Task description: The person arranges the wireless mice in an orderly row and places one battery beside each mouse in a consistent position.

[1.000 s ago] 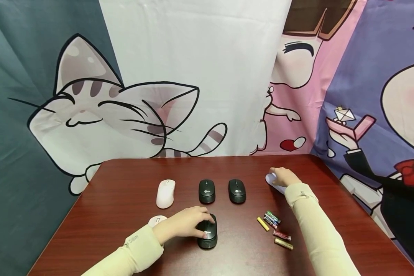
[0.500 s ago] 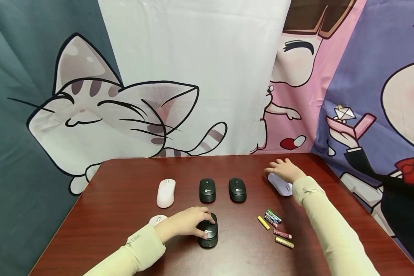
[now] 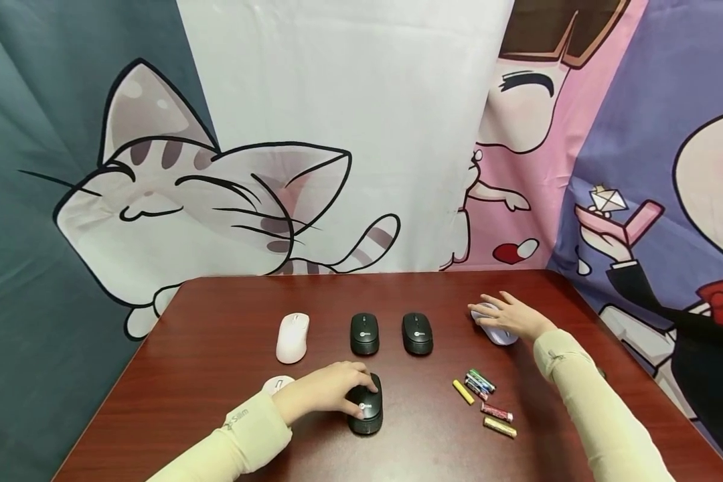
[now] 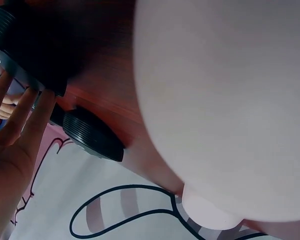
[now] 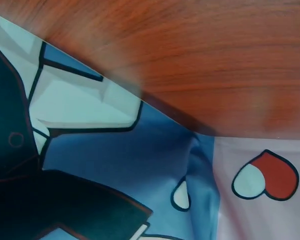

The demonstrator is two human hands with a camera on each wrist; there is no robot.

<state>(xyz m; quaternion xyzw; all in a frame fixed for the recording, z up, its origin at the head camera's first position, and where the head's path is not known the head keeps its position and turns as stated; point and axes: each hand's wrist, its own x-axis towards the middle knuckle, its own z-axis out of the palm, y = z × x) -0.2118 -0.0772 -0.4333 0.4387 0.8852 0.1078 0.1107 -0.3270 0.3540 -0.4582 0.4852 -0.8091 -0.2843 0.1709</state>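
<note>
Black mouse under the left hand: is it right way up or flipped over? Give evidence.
Right way up: in the head view, the black mouse shows a pale logo on top, beside the left hand.

left sleeve [image 3: 207,450]: pale yellow
left cuff [image 3: 259,438]: grey lettering, "Slim"
right sleeve [image 3: 608,415]: pale yellow
right cuff [image 3: 559,347]: small mark, illegible

We see a cartoon backdrop [image 3: 349,100], its smiling striped cat [image 3: 217,234] at the left, hanging behind a reddish-brown wood-grained table [image 3: 217,321].
</note>
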